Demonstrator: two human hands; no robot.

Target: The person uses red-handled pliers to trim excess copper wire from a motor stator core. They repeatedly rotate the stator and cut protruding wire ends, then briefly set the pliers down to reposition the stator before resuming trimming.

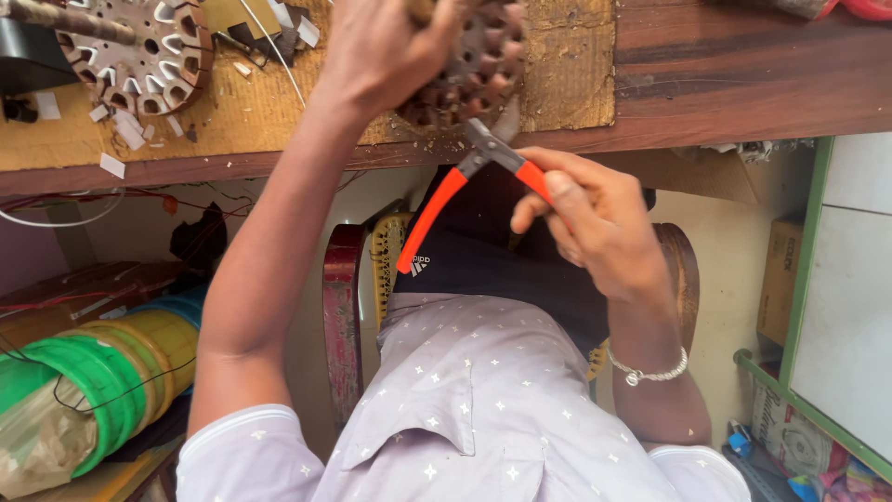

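My left hand (386, 46) grips a round brown slotted motor core (474, 70) at the edge of the wooden workbench (725, 74), tilted toward me. My right hand (590, 218) holds pliers with orange handles (441, 209). The pliers' dark jaws (488, 144) reach up to the lower rim of the core. One handle sticks out free to the lower left; my fingers wrap the other. A silver bracelet (650, 372) circles my right wrist.
A second slotted core (139, 51) lies on cardboard (251, 112) at the bench's left, among paper scraps. Green and yellow spools (102, 376) lie on the floor to the left. A cardboard box (779, 279) and a green-framed panel (855, 297) stand on the right.
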